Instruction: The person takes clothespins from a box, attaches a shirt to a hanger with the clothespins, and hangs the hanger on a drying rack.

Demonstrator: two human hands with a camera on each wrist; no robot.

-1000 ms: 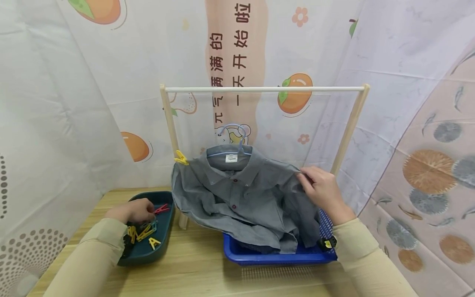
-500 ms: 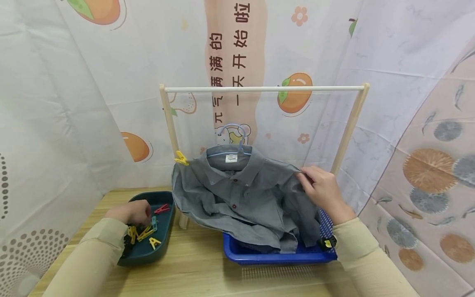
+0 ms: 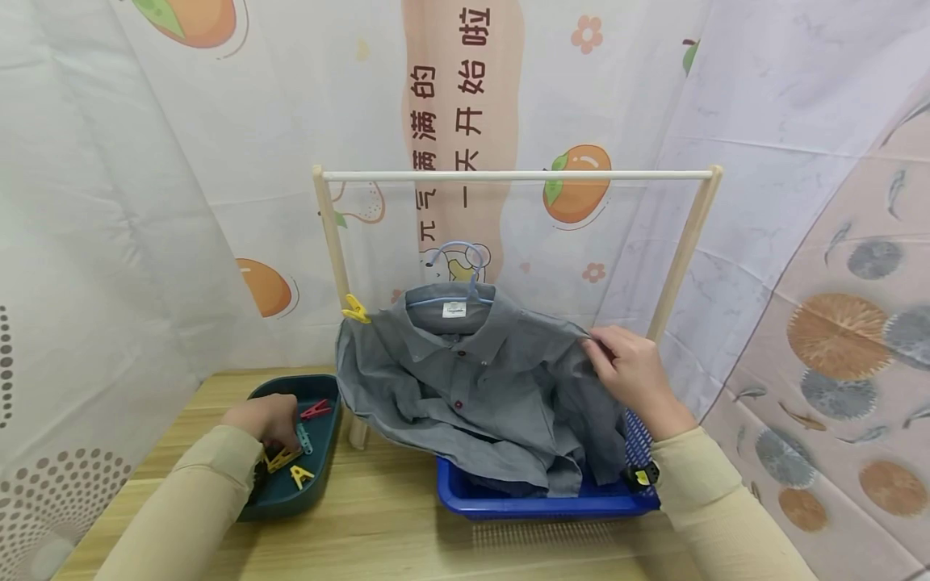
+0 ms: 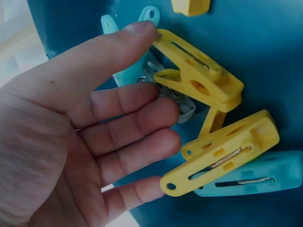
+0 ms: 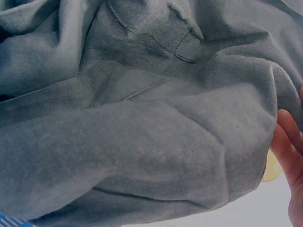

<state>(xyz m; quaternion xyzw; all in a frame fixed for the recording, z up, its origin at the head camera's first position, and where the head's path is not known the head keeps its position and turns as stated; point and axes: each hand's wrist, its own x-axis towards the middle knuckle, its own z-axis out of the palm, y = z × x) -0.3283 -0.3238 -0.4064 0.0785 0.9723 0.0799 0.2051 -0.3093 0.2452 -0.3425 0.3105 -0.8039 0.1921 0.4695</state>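
Observation:
My left hand [image 3: 265, 420] is down in the dark green tray [image 3: 291, 502] among clothespins. In the left wrist view its fingers are loosely bent; the thumb tip meets one handle end of a yellow clothespin [image 4: 203, 71], and the fingertips lie near the other. Another yellow clothespin [image 4: 227, 153] lies by the little finger, over a teal one [image 4: 279, 175]. My right hand [image 3: 630, 367] pinches the shoulder of a grey shirt [image 3: 501, 403], which has a light blue hanger [image 3: 475, 278] in its collar. A yellow clothespin [image 3: 356, 309] clips the shirt's other shoulder.
A blue basket [image 3: 538, 508] stands under the shirt, whose lower part droops into it. Behind rises a rack with a white rod [image 3: 508, 174] and wooden posts [image 3: 686, 242]. A red clothespin [image 3: 316, 409] lies at the tray's far side. Printed curtains surround the wooden table [image 3: 378, 516].
My left hand has shifted slightly right and toward me within the tray, now covering some of the yellow clothespins. The right hand and the shirt stay about where they were.

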